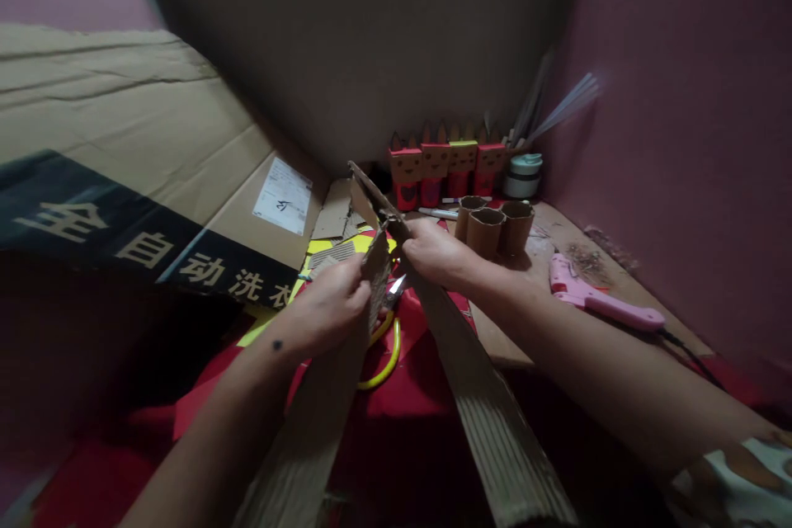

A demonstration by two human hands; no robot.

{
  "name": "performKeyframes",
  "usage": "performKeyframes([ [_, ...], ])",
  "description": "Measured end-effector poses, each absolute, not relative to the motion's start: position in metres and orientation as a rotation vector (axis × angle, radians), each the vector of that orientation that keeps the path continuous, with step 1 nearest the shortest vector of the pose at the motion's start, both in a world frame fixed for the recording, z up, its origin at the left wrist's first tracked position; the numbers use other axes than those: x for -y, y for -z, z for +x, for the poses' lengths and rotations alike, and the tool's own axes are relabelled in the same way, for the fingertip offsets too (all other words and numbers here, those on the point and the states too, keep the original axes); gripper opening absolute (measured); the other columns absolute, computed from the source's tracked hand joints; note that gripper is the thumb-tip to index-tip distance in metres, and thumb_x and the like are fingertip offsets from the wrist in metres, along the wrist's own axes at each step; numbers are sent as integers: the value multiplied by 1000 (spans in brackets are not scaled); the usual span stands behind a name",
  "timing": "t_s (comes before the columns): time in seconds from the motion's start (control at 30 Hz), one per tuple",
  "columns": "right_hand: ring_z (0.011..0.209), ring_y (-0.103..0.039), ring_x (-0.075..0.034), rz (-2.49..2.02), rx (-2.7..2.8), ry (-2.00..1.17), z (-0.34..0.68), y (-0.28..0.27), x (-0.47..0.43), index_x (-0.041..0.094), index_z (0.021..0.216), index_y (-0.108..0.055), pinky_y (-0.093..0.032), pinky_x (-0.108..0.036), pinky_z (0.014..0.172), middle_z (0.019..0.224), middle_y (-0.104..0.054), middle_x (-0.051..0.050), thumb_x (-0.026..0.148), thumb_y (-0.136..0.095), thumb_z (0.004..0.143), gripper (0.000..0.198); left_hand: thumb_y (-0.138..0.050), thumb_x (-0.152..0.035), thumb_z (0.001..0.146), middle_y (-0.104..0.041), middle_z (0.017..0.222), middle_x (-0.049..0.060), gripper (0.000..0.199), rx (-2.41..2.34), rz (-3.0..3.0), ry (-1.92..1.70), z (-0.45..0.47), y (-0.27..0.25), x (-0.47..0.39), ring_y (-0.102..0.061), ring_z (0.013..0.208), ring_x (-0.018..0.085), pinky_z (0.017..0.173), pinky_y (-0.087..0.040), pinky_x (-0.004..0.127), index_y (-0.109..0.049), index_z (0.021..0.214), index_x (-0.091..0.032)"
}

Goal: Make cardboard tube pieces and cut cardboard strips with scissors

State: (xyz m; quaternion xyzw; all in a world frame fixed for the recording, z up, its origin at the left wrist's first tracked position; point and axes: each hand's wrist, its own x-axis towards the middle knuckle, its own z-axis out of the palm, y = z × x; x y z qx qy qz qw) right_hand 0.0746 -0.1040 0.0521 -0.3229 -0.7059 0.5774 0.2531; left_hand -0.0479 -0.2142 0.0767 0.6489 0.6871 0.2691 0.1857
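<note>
My left hand (337, 297) is closed around a long strip of corrugated cardboard (327, 404) that runs down toward me. With its fingers closed, my right hand (430, 247) grips a second cardboard strip (483, 396), its ribbed side showing. The two strips come close together at the top, between my hands; whether they are still joined there I cannot tell. Behind and below them, scissors with yellow handles (394, 359) lie on the red surface (408, 412), partly hidden by the left strip.
A pink glue gun (600, 301) and several cardboard tubes (486, 231) lie to the right. Several red figures with cardboard faces (435, 169) stand at the back, beside a pale green lidded container (523, 176). On the left leans a big cardboard box (235, 181).
</note>
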Motion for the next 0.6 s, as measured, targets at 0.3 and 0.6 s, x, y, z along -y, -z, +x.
performKeyframes([
  [0.3,45,-60,-20,-722,1377,-2236,84,-48,102,2,105,-51,-55,-35,48,55,-61,-8,4,-38,75,33,-65,-21,60,-68,64,8,39,-1756,868,-1328,-88,-85,229,-64,54,24,49,-54,36,-61,98,-13],
  [0.6,56,-67,-22,-428,1349,-2591,94,-25,88,1,108,-47,-58,-37,58,65,-67,-14,7,-29,78,36,-64,-15,67,-61,90,3,51,-2251,1434,-1725,-107,-54,157,-57,79,16,77,-48,30,-57,117,-20],
])
